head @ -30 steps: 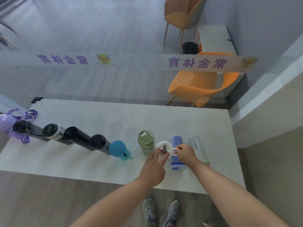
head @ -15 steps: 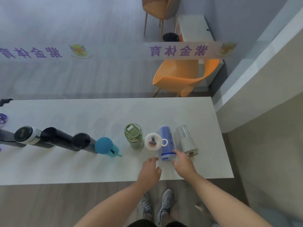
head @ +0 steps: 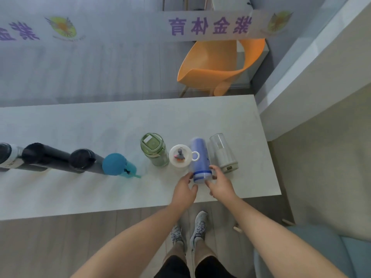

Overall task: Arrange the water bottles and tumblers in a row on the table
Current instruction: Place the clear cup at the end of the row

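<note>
A blue bottle (head: 198,155) stands near the table's (head: 80,127) right end, between a white-lidded tumbler (head: 180,158) with a ring handle and a clear tumbler (head: 222,152) on a grey base. My right hand (head: 220,182) curls round the right side of the blue bottle's base. My left hand (head: 185,189) cups the base's left side with index finger and thumb. Leftward in the row stand a green bottle (head: 153,152), a teal bottle (head: 116,164), two black bottles (head: 84,160) (head: 38,155) and a white-banded one (head: 7,155) cut off by the frame's edge.
The row runs along the front half of the table, whose right edge (head: 269,157) lies just past the clear tumbler. An orange chair (head: 216,63) stands behind the table beyond a glass partition. A pale wall ledge (head: 313,63) rises at the right.
Both hands left the white tumbler's lid and ring, drew back toward the front edge, then closed in on the blue bottle's base. The view shifted right.
</note>
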